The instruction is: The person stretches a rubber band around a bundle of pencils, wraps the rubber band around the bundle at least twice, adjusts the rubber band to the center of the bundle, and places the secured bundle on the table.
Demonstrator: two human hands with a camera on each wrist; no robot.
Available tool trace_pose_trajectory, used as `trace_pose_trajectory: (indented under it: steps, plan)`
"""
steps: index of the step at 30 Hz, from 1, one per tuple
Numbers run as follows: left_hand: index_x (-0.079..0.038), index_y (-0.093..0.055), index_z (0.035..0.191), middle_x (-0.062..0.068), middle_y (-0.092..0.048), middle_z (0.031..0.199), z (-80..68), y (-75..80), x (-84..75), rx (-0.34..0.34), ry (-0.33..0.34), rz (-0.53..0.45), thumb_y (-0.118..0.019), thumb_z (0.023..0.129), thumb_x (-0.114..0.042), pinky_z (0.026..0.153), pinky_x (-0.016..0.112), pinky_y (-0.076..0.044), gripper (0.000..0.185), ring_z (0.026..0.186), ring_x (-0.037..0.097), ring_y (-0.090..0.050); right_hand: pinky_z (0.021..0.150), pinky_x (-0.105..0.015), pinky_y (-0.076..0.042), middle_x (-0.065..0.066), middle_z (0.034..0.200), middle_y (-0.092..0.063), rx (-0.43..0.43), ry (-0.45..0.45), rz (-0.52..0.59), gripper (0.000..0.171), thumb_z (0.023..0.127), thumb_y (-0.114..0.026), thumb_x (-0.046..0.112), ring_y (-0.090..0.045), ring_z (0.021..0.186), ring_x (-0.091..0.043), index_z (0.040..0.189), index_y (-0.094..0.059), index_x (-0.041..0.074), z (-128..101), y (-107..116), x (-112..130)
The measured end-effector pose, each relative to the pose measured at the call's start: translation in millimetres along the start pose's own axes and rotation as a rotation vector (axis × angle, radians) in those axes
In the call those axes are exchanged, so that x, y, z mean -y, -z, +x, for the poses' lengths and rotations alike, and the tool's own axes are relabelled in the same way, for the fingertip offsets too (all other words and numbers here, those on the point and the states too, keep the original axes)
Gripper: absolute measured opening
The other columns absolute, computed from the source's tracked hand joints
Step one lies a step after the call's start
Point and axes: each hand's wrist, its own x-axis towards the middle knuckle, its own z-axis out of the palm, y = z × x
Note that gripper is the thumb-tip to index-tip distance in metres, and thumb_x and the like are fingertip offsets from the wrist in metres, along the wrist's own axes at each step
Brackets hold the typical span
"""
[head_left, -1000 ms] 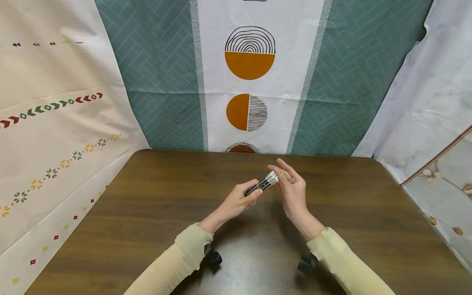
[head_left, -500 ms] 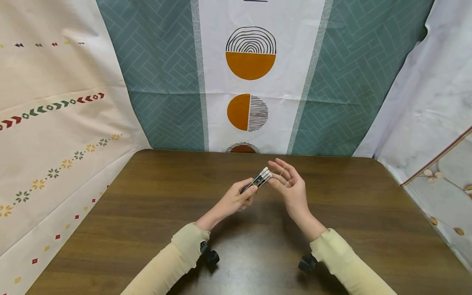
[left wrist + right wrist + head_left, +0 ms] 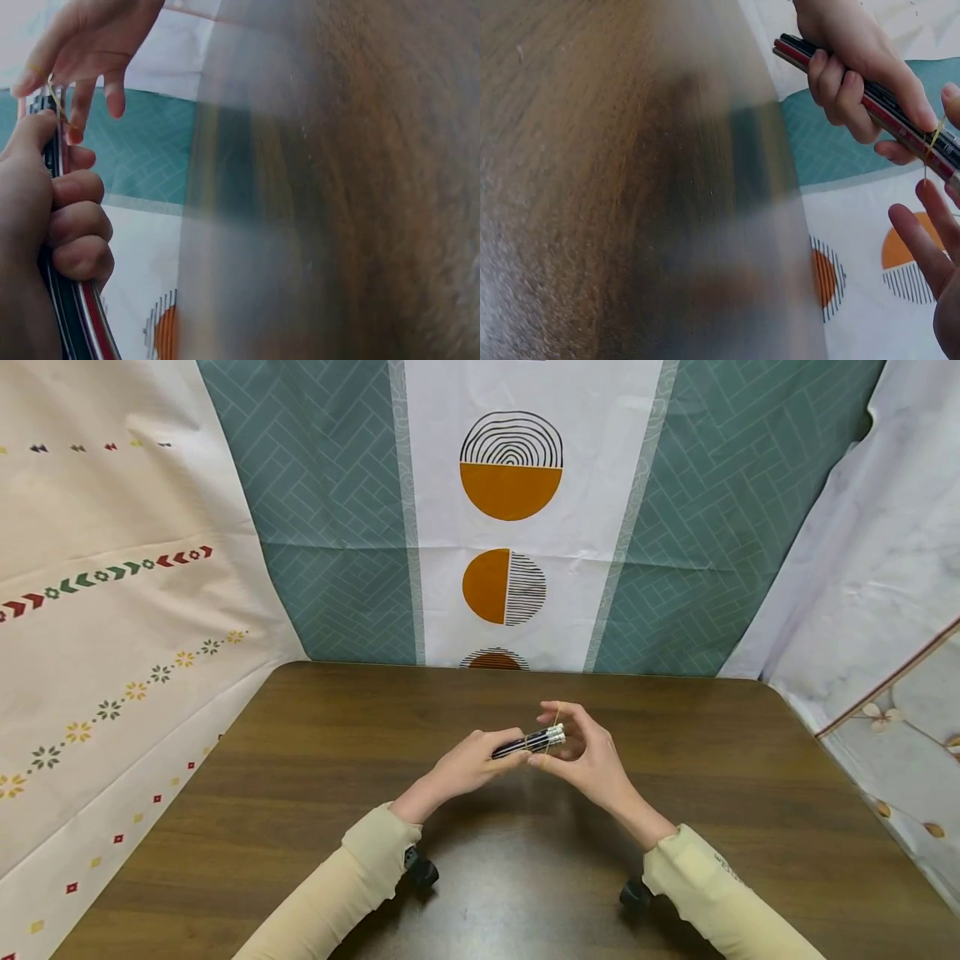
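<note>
A bundle of pencils [image 3: 542, 741] with white eraser ends lies in my left hand [image 3: 471, 766], which grips it with the eraser ends pointing right. Dark and red barrels [image 3: 889, 112] show in the right wrist view. My right hand [image 3: 597, 770] is at the eraser end, thumb and fingers spread apart on either side of it. A thin yellowish rubber band [image 3: 557, 717] is stretched on those fingertips and passes about the bundle. In the left wrist view, the band [image 3: 55, 96] runs close to my left thumb. Part of the bundle is hidden inside my left hand.
Both hands are above a brown wooden table [image 3: 337, 752]. Behind it hangs a green and white patterned cloth [image 3: 337, 568], with light patterned cloths at the left [image 3: 112, 610] and right [image 3: 847, 568]. Dark wrist cameras sit below both sleeves.
The pencil bundle has tilted closer to level. My right hand has come down around its eraser ends, spreading thumb and fingers and stretching the rubber band across them.
</note>
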Motion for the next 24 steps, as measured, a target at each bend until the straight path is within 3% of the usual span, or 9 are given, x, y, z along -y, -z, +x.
trace_pose_trajectory:
  steps: [5, 9, 12, 15, 17, 19, 24]
  plan:
    - [-0.023, -0.058, 0.097, -0.010, -0.045, 0.066, -0.3, 3.7, -4.9, 0.030, -0.021, 0.210, -0.052, 0.102, -0.041, 0.051, 0.020, -0.032, 0.020, 0.053, 0.003, -0.040, 0.071, -0.030, -0.058, -0.008, 0.109, -0.071, -0.053, -0.001, -0.089, 0.058, 0.077, -0.085, 0.012, -0.066, 0.083, -0.001, 0.130, -0.060, 0.019, -1.6, -2.9, 1.1]
    - [-0.021, -0.057, 0.095, -0.012, -0.038, 0.061, -1.1, 5.5, -7.4, 0.053, -0.054, 0.303, -0.053, 0.102, -0.042, 0.050, 0.019, -0.029, 0.022, 0.049, 0.000, -0.035, 0.059, -0.026, -0.048, -0.001, 0.098, -0.074, -0.089, 0.013, -0.145, 0.045, 0.081, -0.083, 0.019, -0.066, 0.083, -0.001, 0.122, -0.066, 0.024, -2.3, -5.0, 1.2]
    - [-0.021, -0.063, 0.105, -0.012, -0.041, 0.057, -1.6, 5.8, -7.7, 0.066, -0.082, 0.346, -0.055, 0.100, -0.043, 0.050, 0.018, -0.030, 0.024, 0.047, -0.001, -0.035, 0.054, -0.023, -0.044, 0.001, 0.094, -0.075, -0.100, 0.016, -0.142, 0.039, 0.082, -0.081, 0.019, -0.068, 0.081, 0.000, 0.119, -0.069, 0.025, -2.5, -7.0, 1.1]
    - [-0.022, -0.065, 0.122, -0.011, -0.048, 0.056, -1.9, 5.7, -7.0, 0.084, -0.102, 0.368, -0.059, 0.098, -0.043, 0.050, 0.018, -0.032, 0.033, 0.046, 0.000, -0.037, 0.057, -0.023, -0.051, -0.001, 0.090, -0.076, -0.101, -0.008, -0.124, 0.034, 0.084, -0.080, 0.018, -0.070, 0.078, -0.003, 0.117, -0.071, 0.022, -2.4, -8.3, 2.0]
    - [-0.022, -0.064, 0.129, -0.010, -0.049, 0.055, -2.3, 5.6, -6.3, 0.108, -0.107, 0.362, -0.061, 0.097, -0.041, 0.050, 0.018, -0.033, 0.037, 0.045, 0.001, -0.037, 0.061, -0.024, -0.054, -0.003, 0.088, -0.076, -0.091, -0.050, -0.128, 0.031, 0.085, -0.079, 0.020, -0.071, 0.075, -0.006, 0.115, -0.072, 0.020, -2.1, -7.9, 3.4]
    - [-0.023, -0.065, 0.125, -0.010, -0.048, 0.056, -2.9, 5.1, -6.0, 0.138, -0.116, 0.364, -0.062, 0.097, -0.040, 0.049, 0.018, -0.031, 0.033, 0.046, 0.001, -0.035, 0.065, -0.025, -0.056, -0.006, 0.088, -0.077, -0.066, -0.109, -0.106, 0.029, 0.087, -0.077, 0.023, -0.072, 0.074, -0.008, 0.115, -0.073, 0.017, -1.2, -6.7, 5.0]
    - [-0.023, -0.064, 0.098, -0.013, -0.043, 0.059, -6.1, 1.1, -8.7, 0.198, -0.153, 0.379, -0.060, 0.097, -0.045, 0.049, 0.016, -0.026, 0.022, 0.048, -0.002, -0.034, 0.065, -0.029, -0.059, -0.017, 0.098, -0.076, 0.013, -0.302, 0.063, 0.029, 0.092, -0.071, 0.022, -0.074, 0.068, -0.015, 0.118, -0.073, 0.009, 4.7, -1.3, 3.5]
